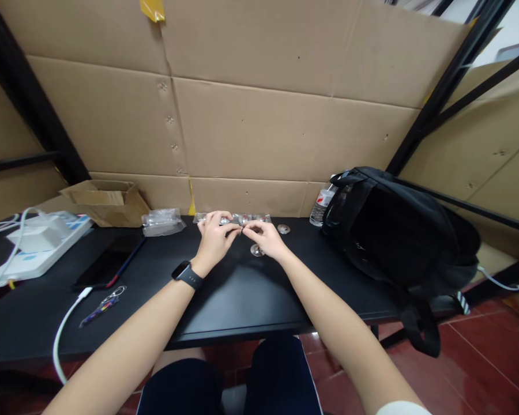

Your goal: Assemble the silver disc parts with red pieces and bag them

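Observation:
My left hand (217, 236), with a dark watch (187, 274) on its wrist, is closed in a pinch above the black table. Opposite it, my right hand (266, 236) pinches too, and the fingertips of both meet around something small and thin that I cannot make out. Just below the right hand lies a small round shiny piece (256, 250) with a bit of red. A second round piece (284, 229) rests to the right of that hand. Behind both hands is a row of clear plastic packets (259, 218), partly hidden by the fingers.
At the right sit a black backpack (398, 230) and a water bottle (322, 205). On the left are clear plastic bags (162, 222), a cardboard box (108, 204), a dark tablet or phone (108, 262), a keychain (104, 305) and a power strip (38, 253) with white cables.

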A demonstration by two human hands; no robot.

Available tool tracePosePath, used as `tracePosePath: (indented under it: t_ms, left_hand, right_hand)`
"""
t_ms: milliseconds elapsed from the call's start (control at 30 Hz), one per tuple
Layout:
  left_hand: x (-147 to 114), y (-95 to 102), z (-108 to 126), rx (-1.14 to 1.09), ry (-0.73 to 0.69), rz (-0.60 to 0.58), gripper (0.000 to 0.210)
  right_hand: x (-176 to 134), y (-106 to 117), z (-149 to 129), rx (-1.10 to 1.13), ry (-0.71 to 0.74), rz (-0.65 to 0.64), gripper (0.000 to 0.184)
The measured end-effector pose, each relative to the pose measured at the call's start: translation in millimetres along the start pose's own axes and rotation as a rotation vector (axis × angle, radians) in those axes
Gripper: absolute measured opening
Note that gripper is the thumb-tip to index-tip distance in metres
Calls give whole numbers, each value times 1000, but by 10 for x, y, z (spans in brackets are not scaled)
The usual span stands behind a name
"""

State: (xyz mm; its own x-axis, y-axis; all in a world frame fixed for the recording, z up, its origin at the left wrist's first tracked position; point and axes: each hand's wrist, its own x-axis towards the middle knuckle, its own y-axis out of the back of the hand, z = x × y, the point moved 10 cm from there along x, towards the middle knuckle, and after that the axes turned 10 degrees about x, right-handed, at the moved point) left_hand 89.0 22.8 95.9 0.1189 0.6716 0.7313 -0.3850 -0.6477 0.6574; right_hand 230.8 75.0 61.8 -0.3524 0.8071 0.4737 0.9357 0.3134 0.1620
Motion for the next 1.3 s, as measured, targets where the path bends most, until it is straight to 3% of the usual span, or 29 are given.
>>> tracePosePath:
  t_ms: [167, 300, 433, 867, 1100, 1200, 1300]
  left_hand:
    - [-2, -29, 38, -20, -48, -11, 14]
    - [6, -130, 29, -96, -75, -129, 23]
    - [-24, -223, 53, -188, -130, -268, 46]
    - [-9, -317, -25, -57, -105, -323, 28]
    - [-103, -460, -106, -88, -178, -502, 46]
    - [-55, -454, -372, -29, -107, -485, 44]
    - [34, -244, -964, 155, 100, -352, 31]
  right_hand:
    - [4, 23, -8, -123, 21, -19, 22]
    - [3, 11, 37, -168, -23, -26, 20]
    - [2, 12, 100, -190, -71, -45, 16]
    - [6, 27, 56, -285, -9, -87, 8]
    - [-35, -63, 16, -397, -6, -190, 6]
    - [-70, -115, 25, -493, -6, -249, 4]
    - [-86, -109, 85, -545, -34, -285, 5]
